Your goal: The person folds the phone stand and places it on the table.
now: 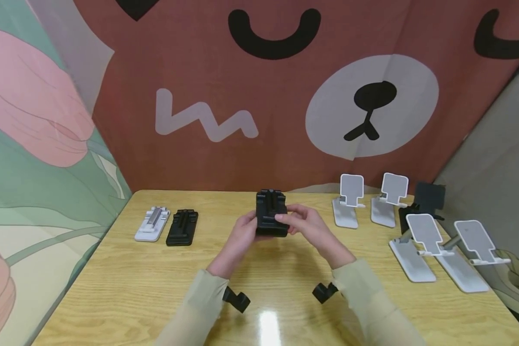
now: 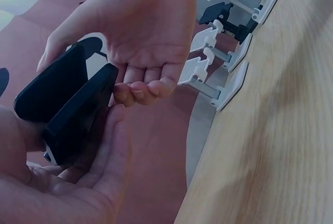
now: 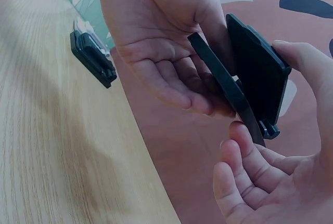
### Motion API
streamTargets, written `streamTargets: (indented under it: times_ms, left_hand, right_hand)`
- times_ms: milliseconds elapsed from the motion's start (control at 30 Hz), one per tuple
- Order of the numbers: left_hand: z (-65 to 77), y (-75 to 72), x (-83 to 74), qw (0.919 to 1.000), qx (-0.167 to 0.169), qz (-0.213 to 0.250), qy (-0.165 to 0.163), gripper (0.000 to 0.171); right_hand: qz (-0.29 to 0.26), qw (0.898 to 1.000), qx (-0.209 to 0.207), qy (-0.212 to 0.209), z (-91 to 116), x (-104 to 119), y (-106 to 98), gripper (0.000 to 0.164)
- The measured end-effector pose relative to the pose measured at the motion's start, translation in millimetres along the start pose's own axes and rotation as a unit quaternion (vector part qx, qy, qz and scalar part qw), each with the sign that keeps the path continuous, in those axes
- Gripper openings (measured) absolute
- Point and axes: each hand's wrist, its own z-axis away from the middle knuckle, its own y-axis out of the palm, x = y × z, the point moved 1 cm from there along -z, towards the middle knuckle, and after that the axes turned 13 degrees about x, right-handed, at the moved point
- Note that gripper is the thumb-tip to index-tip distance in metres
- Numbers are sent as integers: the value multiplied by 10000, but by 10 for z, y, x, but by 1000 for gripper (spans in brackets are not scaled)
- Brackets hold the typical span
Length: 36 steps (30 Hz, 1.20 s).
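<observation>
Head view, black stand, in both hands

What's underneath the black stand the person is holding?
In the left wrist view, fingers of the left hand show beneath the black stand. The part of its underside they cover cannot be seen.

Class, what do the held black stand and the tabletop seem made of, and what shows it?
The black stand: probably plastic, satin finish, judging by smooth panels and molded-looking corners. The tabletop: wood or wood-look laminate, glossy, given the grain and bright reflection.
</observation>
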Motion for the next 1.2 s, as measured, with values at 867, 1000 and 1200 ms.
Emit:
streamTargets:
  times_ms: [867,1000,1200]
  left_hand:
    - [45,-67,-66,9991,-269,126,-291,56]
    - [49,-91,-47,9994,-246,-61,-227,52]
    - [29,-117,-7,9982,-458,-369,-113,42]
  right_hand:
    - [69,9998,173,-48,-3,-11,28,65]
    - [70,9999,135,-12,-12,-40,59,66]
    - [164,9998,111,-80,-37,-67,106,65]
